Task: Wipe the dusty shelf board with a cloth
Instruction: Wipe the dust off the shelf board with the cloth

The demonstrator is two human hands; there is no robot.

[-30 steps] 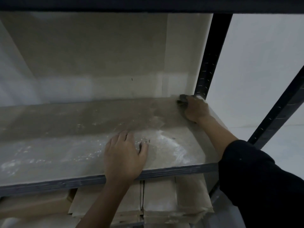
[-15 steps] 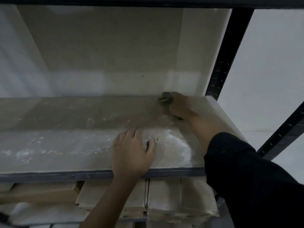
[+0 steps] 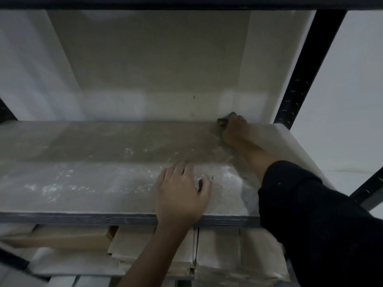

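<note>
From the head camera, the right hand [image 3: 235, 131] has slid back toward the rear right corner of the shelf board [image 3: 99, 162] after sitting a little farther left half a second ago, and it now presses a dark cloth [image 3: 223, 120] against the board where it meets the back wall [image 3: 149, 65]; the fingers curl around the cloth (only a small bunched tip shows past the knuckles). The left hand [image 3: 180, 195] has not moved: it lies flat near the board's front edge, fingers spread and thumb out, on white dust streaks [image 3: 62, 186] that run off to the left. The black sleeve [image 3: 315, 220] crosses the board's right front corner and hides it. A black upright post [image 3: 298, 79] stands just right of the cloth. Under the board, paper-wrapped packs [image 3: 217, 253] lie stacked.
</note>
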